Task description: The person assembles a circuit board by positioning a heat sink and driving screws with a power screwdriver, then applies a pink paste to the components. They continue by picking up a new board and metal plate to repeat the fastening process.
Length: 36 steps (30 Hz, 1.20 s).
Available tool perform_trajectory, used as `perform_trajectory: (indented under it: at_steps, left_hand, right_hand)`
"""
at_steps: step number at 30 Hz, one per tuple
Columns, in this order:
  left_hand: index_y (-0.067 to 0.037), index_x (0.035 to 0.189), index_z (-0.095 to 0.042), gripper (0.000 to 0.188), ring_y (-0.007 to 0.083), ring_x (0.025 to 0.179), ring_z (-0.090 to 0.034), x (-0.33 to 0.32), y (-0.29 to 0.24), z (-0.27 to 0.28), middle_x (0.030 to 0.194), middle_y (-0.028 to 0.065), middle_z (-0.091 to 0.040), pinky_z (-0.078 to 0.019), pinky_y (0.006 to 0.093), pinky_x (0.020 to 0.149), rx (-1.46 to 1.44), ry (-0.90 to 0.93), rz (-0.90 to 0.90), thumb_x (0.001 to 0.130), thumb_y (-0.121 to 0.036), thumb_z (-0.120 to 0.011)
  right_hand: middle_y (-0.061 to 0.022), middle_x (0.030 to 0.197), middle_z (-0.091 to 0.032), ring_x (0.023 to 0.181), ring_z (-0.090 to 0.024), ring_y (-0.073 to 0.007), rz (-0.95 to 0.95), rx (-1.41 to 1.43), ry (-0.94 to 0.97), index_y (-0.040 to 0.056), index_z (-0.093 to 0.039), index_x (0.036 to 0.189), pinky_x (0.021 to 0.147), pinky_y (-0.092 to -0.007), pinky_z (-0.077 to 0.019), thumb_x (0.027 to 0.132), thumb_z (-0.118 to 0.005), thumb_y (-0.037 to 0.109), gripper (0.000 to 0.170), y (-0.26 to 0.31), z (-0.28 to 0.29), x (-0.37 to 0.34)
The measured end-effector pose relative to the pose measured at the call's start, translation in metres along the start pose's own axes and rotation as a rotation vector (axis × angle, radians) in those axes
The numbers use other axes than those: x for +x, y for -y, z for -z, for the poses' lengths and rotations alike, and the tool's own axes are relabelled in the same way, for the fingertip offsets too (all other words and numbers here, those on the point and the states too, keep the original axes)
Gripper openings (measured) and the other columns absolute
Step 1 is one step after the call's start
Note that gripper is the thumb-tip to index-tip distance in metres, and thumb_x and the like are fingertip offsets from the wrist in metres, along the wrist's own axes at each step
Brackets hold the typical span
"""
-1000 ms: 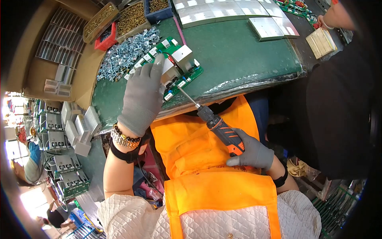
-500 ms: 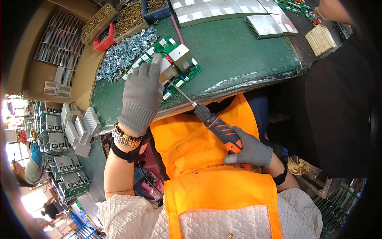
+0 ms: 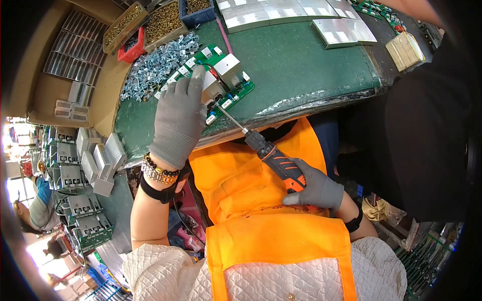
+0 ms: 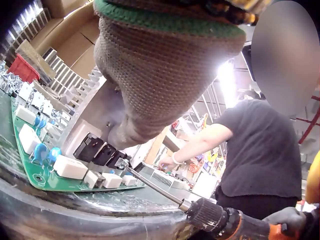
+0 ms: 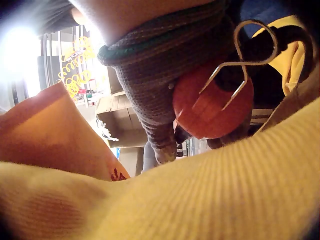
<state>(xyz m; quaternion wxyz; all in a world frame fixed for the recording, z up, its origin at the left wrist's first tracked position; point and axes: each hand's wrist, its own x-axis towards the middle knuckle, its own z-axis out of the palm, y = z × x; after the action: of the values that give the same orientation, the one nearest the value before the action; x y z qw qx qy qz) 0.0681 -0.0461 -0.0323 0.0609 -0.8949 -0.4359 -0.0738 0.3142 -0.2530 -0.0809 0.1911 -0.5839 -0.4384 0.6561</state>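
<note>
My gloved left hand [image 3: 181, 113] lies over a pale metal heat sink [image 3: 213, 86] on a green circuit board [image 3: 246, 91], its fingers over the top. In the left wrist view the thumb comes down on the heat sink's flat face, next to black components [image 4: 95, 151]. At the board's near side, my gloved right hand [image 3: 321, 189] grips the rear of a black and orange electric screwdriver [image 3: 275, 160]. Its long thin bit [image 4: 155, 186] meets a screw by those components. The right wrist view shows the tool's orange end [image 5: 210, 107] with a metal hanging loop.
Small metal clips [image 3: 155, 70] are heaped left of the board, below bins of brass parts [image 3: 163, 22]. Finned heat sinks [image 3: 271, 14] line the table's back. A carton [image 3: 93, 95] stands left. Another person [image 4: 260, 155] works at the right.
The screwdriver and right hand have shifted slightly left, then held still, the bit staying at the board. The left hand keeps its place. The other person's arm at upper right has moved.
</note>
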Motion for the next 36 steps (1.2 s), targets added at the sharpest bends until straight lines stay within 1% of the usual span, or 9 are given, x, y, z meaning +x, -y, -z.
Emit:
perform_trajectory:
  at_steps: [6,9,11,12,14,21,26,30,36]
  left_hand:
    - [-0.005,0.144,-0.039,0.072,0.0363,0.104,-0.058,0.000,0.000,0.001,0.115,0.0198,-0.058,-0.0500,0.0428,0.090,-0.023,0.003,-0.002,0.077,-0.004,-0.065]
    - [-0.005,0.144,-0.039,0.072,0.0363,0.103,-0.058,0.000,0.000,0.000,0.114,0.0196,-0.058,-0.0499,0.0430,0.089,-0.014,-0.021,-0.012,0.077,-0.003,-0.066]
    - [-0.005,0.144,-0.039,0.072,0.0364,0.103,-0.058,0.000,0.000,0.000,0.113,0.0194,-0.058,-0.0500,0.0432,0.089,-0.018,0.007,0.002,0.077,-0.003,-0.066]
    - [-0.005,0.144,-0.039,0.072,0.0364,0.103,-0.058,0.000,0.001,-0.001,0.113,0.0194,-0.058,-0.0500,0.0432,0.089,-0.017,0.009,0.006,0.077,-0.003,-0.066]
    - [-0.006,0.144,-0.040,0.073,0.0361,0.102,-0.058,-0.001,0.002,-0.004,0.112,0.0191,-0.058,-0.0500,0.0432,0.089,-0.016,-0.047,-0.023,0.076,-0.002,-0.066]
    - [-0.008,0.145,-0.040,0.073,0.0355,0.103,-0.058,-0.002,-0.001,0.000,0.113,0.0183,-0.058,-0.0499,0.0428,0.090,-0.050,-0.040,-0.012,0.077,-0.002,-0.066]
    - [-0.009,0.145,-0.040,0.073,0.0358,0.104,-0.058,-0.002,-0.003,0.001,0.115,0.0183,-0.058,-0.0496,0.0433,0.091,-0.017,-0.019,0.012,0.077,-0.002,-0.066]
    - [-0.009,0.145,-0.039,0.072,0.0359,0.104,-0.058,-0.002,-0.003,0.003,0.115,0.0187,-0.058,-0.0494,0.0434,0.091,-0.046,-0.002,0.013,0.078,-0.002,-0.065]
    - [-0.008,0.145,-0.040,0.071,0.0355,0.103,-0.058,-0.001,-0.003,0.002,0.114,0.0182,-0.058,-0.0498,0.0431,0.090,-0.058,-0.036,-0.006,0.079,-0.002,-0.064]
  right_hand:
    - [-0.0068,0.100,-0.059,0.088,-0.059,-0.0148,-0.034,0.027,0.019,0.0018,-0.045,0.134,0.081,-0.0275,-0.0505,0.066,-0.088,0.034,0.087,0.012,0.009,-0.001]
    - [-0.0048,0.095,-0.057,0.083,-0.057,-0.0122,-0.187,0.343,0.184,0.0023,-0.045,0.134,0.075,-0.0263,-0.0500,0.067,-0.087,0.030,0.084,0.002,0.016,0.000]
    - [-0.0070,0.083,-0.056,0.057,-0.058,-0.0129,-0.118,0.970,0.480,0.0011,-0.039,0.136,0.049,-0.0291,-0.0501,0.069,-0.079,0.013,0.079,-0.018,0.017,0.006]
    - [-0.0070,0.083,-0.056,0.057,-0.058,-0.0129,-0.120,0.969,0.483,0.0011,-0.039,0.136,0.049,-0.0291,-0.0501,0.069,-0.079,0.013,0.079,-0.015,0.013,0.005]
    - [-0.0041,0.094,-0.056,0.079,-0.055,-0.0102,-0.099,0.285,0.192,0.0021,-0.042,0.136,0.070,-0.0247,-0.0496,0.069,-0.087,0.025,0.084,-0.002,0.000,0.003]
    - [-0.0063,0.099,-0.058,0.083,-0.056,-0.0110,-0.159,0.255,0.158,0.0002,-0.040,0.139,0.075,-0.0262,-0.0504,0.070,-0.086,0.028,0.088,0.014,-0.009,0.000]
    - [-0.0124,0.110,-0.061,0.093,-0.061,-0.0173,0.001,0.036,-0.030,-0.0010,-0.040,0.139,0.085,-0.0290,-0.0504,0.071,-0.085,0.028,0.087,0.019,-0.019,-0.004]
    - [-0.0132,0.113,-0.060,0.095,-0.061,-0.0186,-0.052,0.057,0.031,-0.0009,-0.039,0.139,0.087,-0.0295,-0.0502,0.070,-0.085,0.028,0.088,0.010,-0.015,0.001]
    - [-0.0105,0.108,-0.060,0.093,-0.061,-0.0170,0.065,0.049,-0.041,0.0000,-0.039,0.138,0.084,-0.0293,-0.0510,0.069,-0.085,0.025,0.087,0.008,-0.012,0.000]
